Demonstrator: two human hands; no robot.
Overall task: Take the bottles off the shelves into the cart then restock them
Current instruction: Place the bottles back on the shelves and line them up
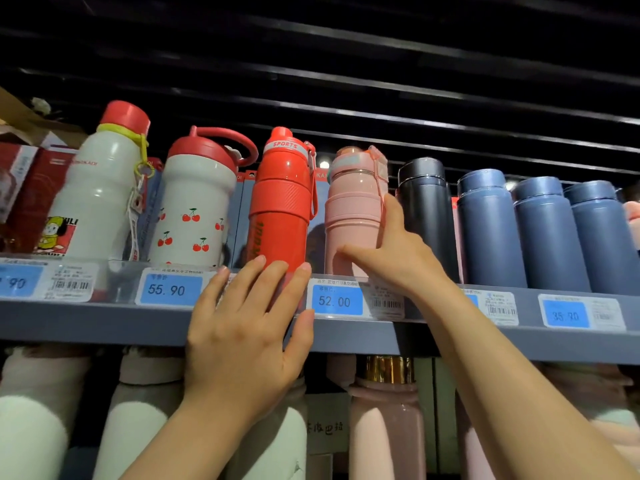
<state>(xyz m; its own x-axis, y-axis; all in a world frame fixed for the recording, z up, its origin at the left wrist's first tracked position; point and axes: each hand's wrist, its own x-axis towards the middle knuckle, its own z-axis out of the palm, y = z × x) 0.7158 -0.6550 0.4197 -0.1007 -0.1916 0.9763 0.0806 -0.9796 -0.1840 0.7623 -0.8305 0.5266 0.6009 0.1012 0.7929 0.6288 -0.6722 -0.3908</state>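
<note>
A row of bottles stands on the grey top shelf point(104, 323). A red sports bottle point(282, 199) is in the middle; my left hand point(242, 327) is spread in front of its base, fingertips touching it and fingers apart. Right of it stands a pink bottle point(353, 206). My right hand point(391, 251) wraps its lower part, thumb across the front and fingers behind on the right side. Further left are a white cherry-print bottle point(194, 209) and a white cartoon bottle point(100, 188), both with red caps.
A black flask point(426, 209) stands close against my right hand, then three blue flasks point(547, 233). Price tags point(337, 301) line the shelf edge. Red boxes point(31, 188) sit at far left. The lower shelf holds pale green and pink bottles point(384, 424).
</note>
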